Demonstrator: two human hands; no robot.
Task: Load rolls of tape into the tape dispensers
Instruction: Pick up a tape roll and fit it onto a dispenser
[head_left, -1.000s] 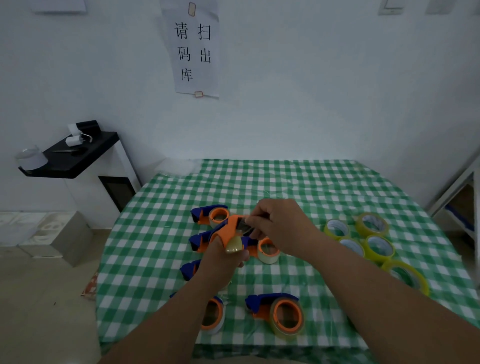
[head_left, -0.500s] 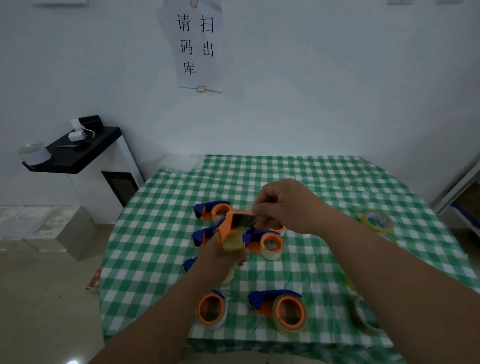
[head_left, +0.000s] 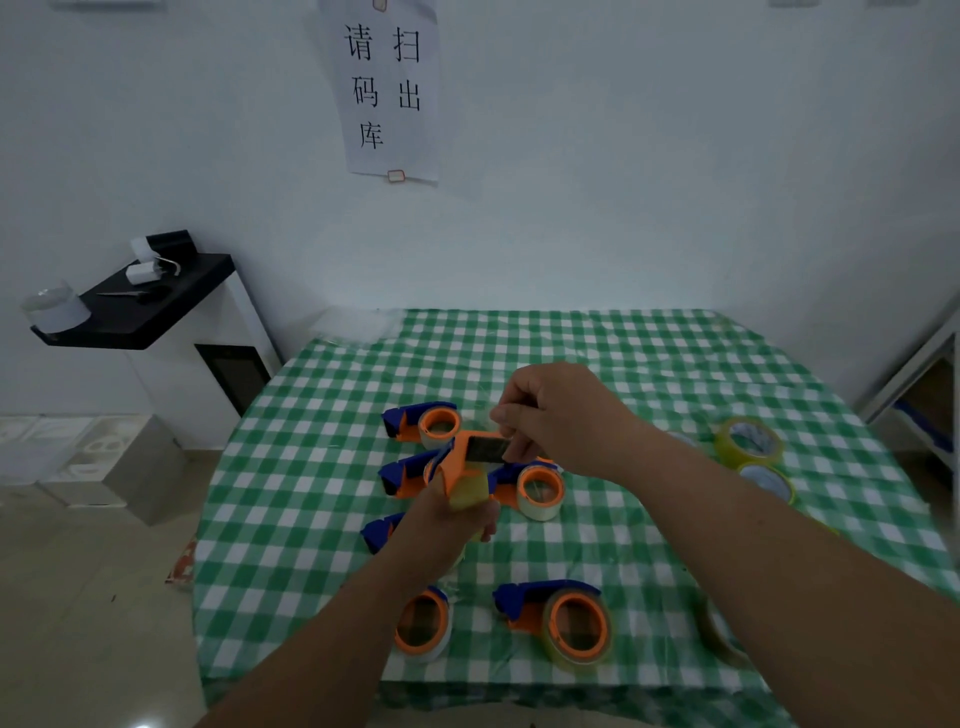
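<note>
My left hand (head_left: 447, 519) grips an orange tape dispenser (head_left: 457, 462) loaded with a yellowish tape roll (head_left: 470, 491), held up above the green checked tablecloth (head_left: 311, 467). My right hand (head_left: 561, 415) pinches the dark flap (head_left: 488, 448) at the dispenser's top between thumb and curled fingers. Below my hands, other loaded blue-and-orange dispensers lie on the cloth: one at the back (head_left: 423, 423), one just right of my left hand (head_left: 535, 488), one at the front (head_left: 563, 621). Loose yellow rolls (head_left: 748, 441) sit well apart to the right
</note>
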